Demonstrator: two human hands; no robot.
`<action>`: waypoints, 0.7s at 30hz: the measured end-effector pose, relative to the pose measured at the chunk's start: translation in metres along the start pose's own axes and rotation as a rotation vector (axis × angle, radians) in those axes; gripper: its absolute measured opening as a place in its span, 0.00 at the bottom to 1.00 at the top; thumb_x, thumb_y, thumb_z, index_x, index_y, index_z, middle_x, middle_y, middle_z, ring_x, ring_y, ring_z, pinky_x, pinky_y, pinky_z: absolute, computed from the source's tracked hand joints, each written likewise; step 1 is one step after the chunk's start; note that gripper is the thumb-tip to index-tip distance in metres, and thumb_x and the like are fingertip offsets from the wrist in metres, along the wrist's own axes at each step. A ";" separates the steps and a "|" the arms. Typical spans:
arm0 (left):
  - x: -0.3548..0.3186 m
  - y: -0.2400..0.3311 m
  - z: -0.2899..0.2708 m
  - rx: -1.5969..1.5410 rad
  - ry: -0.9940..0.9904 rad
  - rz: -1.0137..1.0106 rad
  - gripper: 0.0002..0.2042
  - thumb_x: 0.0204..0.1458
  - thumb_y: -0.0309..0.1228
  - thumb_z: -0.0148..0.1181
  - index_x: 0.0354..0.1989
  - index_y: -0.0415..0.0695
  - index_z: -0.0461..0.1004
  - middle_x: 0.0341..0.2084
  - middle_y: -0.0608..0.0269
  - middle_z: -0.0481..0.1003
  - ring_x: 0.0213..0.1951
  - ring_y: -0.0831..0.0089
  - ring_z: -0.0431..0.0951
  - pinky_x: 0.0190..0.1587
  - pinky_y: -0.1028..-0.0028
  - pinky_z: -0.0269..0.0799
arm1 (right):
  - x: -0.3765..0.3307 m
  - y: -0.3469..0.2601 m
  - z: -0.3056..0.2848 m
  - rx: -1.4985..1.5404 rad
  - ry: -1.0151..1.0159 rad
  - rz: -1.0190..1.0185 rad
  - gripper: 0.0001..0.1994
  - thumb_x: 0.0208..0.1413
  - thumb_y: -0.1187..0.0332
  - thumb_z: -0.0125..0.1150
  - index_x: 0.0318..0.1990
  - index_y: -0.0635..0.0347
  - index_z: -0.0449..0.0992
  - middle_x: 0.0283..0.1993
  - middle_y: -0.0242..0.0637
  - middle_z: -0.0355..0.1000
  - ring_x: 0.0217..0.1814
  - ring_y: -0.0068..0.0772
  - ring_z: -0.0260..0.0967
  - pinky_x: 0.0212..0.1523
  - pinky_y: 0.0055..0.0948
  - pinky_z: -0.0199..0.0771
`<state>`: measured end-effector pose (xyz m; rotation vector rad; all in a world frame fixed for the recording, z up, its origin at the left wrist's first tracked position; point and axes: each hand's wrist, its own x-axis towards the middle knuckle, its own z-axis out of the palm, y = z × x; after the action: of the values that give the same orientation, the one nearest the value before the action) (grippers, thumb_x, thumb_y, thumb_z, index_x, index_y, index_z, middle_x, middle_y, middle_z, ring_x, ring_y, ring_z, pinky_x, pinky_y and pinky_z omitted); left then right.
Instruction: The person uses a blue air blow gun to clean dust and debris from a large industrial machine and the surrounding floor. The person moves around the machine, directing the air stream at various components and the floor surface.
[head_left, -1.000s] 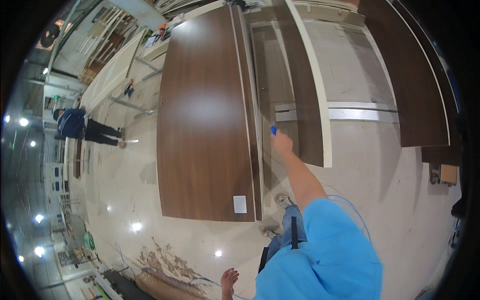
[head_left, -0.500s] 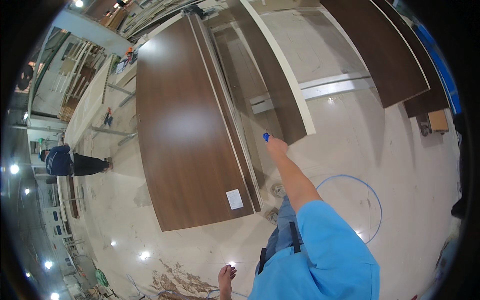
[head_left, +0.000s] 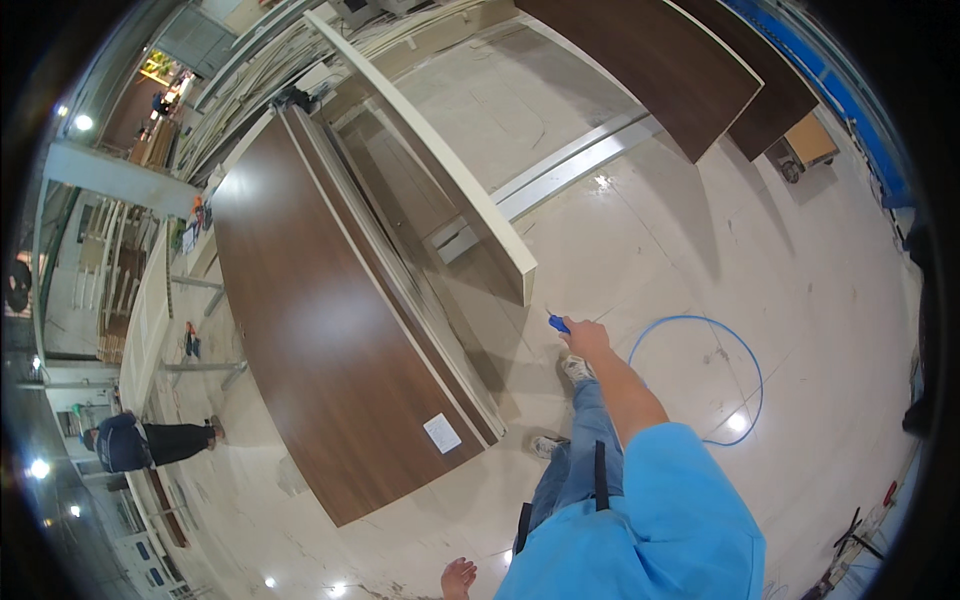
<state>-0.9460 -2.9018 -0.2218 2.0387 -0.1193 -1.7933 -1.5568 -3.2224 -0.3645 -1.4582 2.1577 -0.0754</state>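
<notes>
Down low, the person's left hand hangs loose by the blue shirt, fingers open, holding nothing. A little further out, the right hand is closed tight around a small blue tool with a thin tip, held out in front above the shiny floor. To work well, that hand should keep a firm grip and bring the tip slowly to the near end of the cream board, just past it.

The person's shoes stand right by a big brown board lying flat to the left, with a small white sticker near its close end. A blue hose makes a ring on the floor to the right; a foot could catch in it. Further off, more brown boards lie at the far side, and a small cart stands far right. Another person bends over far to the left, well apart.
</notes>
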 end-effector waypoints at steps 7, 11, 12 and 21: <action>-0.013 0.106 0.135 0.309 0.110 0.148 0.21 0.64 0.42 0.56 0.57 0.39 0.68 0.48 0.50 0.77 0.49 0.63 0.79 0.50 0.67 0.76 | 0.083 0.014 -0.036 -0.013 -0.025 -0.075 0.20 0.62 0.50 0.56 0.57 0.43 0.69 0.37 0.39 0.77 0.45 0.45 0.76 0.43 0.49 0.72; -0.026 0.121 0.200 0.392 0.044 0.110 0.21 0.64 0.43 0.56 0.57 0.40 0.69 0.49 0.51 0.77 0.49 0.64 0.80 0.50 0.69 0.75 | 0.127 0.023 -0.042 0.001 -0.062 -0.065 0.19 0.62 0.50 0.57 0.57 0.43 0.69 0.37 0.39 0.77 0.47 0.45 0.76 0.44 0.48 0.72; -0.029 0.119 0.212 0.405 0.063 0.082 0.21 0.64 0.43 0.56 0.57 0.40 0.69 0.49 0.52 0.77 0.49 0.64 0.80 0.50 0.69 0.75 | 0.137 0.025 -0.044 0.005 -0.066 -0.052 0.19 0.62 0.50 0.57 0.56 0.43 0.70 0.37 0.39 0.77 0.47 0.44 0.76 0.44 0.47 0.72; -0.052 0.096 0.269 0.395 0.126 -0.077 0.19 0.64 0.42 0.56 0.56 0.40 0.71 0.48 0.52 0.78 0.49 0.63 0.80 0.51 0.67 0.75 | 0.210 0.028 -0.039 0.045 -0.076 0.022 0.23 0.60 0.50 0.59 0.61 0.43 0.67 0.39 0.45 0.76 0.43 0.50 0.77 0.42 0.49 0.73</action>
<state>-1.1944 -3.0396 -0.1596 2.4524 -0.3900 -1.7904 -1.6568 -3.4046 -0.4232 -1.3899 2.0977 -0.0590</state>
